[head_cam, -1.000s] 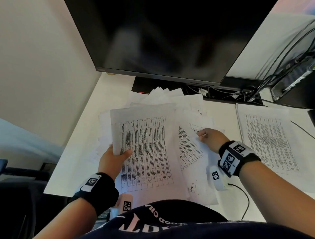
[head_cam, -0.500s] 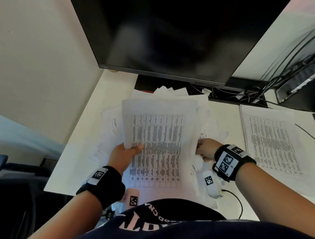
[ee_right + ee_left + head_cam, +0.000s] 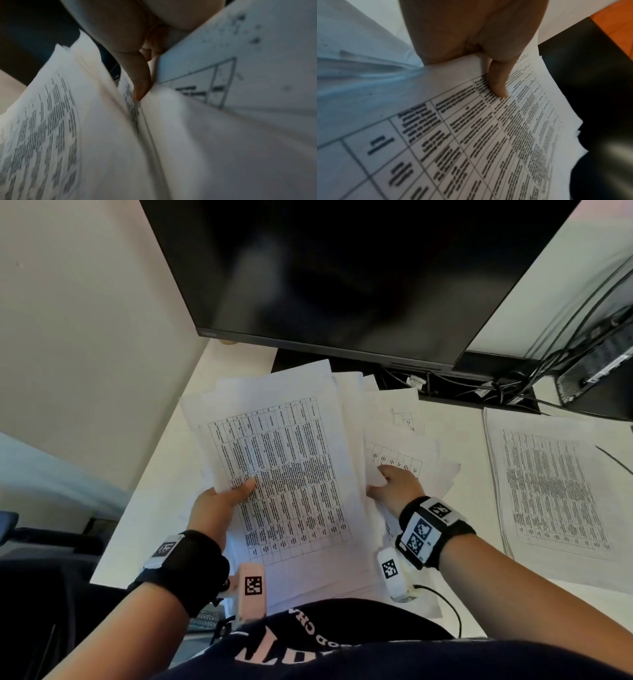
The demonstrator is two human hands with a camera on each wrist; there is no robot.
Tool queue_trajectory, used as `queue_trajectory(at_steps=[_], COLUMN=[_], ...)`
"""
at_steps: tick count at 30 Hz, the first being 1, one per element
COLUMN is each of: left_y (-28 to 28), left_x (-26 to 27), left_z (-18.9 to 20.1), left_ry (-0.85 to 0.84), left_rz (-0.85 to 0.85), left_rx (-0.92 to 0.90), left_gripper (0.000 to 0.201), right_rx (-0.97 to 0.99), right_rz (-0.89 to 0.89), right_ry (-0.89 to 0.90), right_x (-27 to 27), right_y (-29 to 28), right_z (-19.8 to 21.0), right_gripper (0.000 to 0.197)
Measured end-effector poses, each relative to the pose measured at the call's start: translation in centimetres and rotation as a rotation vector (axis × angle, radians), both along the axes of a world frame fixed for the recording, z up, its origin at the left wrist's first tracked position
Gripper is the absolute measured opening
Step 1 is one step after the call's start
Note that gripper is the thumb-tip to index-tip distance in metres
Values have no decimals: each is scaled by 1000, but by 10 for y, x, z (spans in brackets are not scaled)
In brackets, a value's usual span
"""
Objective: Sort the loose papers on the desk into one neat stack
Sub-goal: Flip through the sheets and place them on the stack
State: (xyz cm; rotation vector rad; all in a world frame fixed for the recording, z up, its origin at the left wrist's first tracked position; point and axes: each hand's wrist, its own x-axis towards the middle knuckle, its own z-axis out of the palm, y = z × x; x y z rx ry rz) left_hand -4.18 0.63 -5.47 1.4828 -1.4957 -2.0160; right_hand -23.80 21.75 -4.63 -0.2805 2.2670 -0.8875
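A bundle of printed table sheets (image 3: 284, 470) is lifted above the desk, tilted a little to the left. My left hand (image 3: 226, 498) grips its left edge, thumb on the top page (image 3: 498, 86) and fingers underneath. More loose papers (image 3: 394, 419) lie fanned beneath and to the right of it. My right hand (image 3: 390, 484) pinches the near edge of a sheet with a small table (image 3: 400, 457), thumb on top (image 3: 142, 81). A separate stack of printed pages (image 3: 555, 491) lies flat at the right of the desk.
A large dark monitor (image 3: 342, 275) hangs over the back of the white desk (image 3: 157, 474). Cables (image 3: 507, 385) and a black device (image 3: 603, 378) sit at the back right. A thin cable (image 3: 442, 601) runs near the front edge. A wall is at the left.
My left hand has raised the bundle and turned its top to the left. My right hand let go of one sheet, drew back toward me, and now pinches the sheet with the small table.
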Motion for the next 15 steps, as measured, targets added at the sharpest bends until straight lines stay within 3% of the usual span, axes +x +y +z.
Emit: queue_trajectory(at_steps=[3, 7, 11, 15], left_y=[3, 3, 14, 27], left_x=[-1, -6, -23, -36], left_z=[12, 11, 21, 21], left_ry=[25, 45, 61, 62], left_rz=[10, -51, -133, -219], left_rx=[-32, -76, -141, -226], left_gripper=[58, 76, 54, 62], right_rx=[-138, -255, -375, -525], right_rz=[-104, -220, -300, -404], right_ry=[-19, -60, -123, -166], right_x=[-7, -17, -18, -10], right_y=[18, 39, 49, 50], right_z=[3, 4, 10, 13], right_gripper=[26, 18, 17, 18])
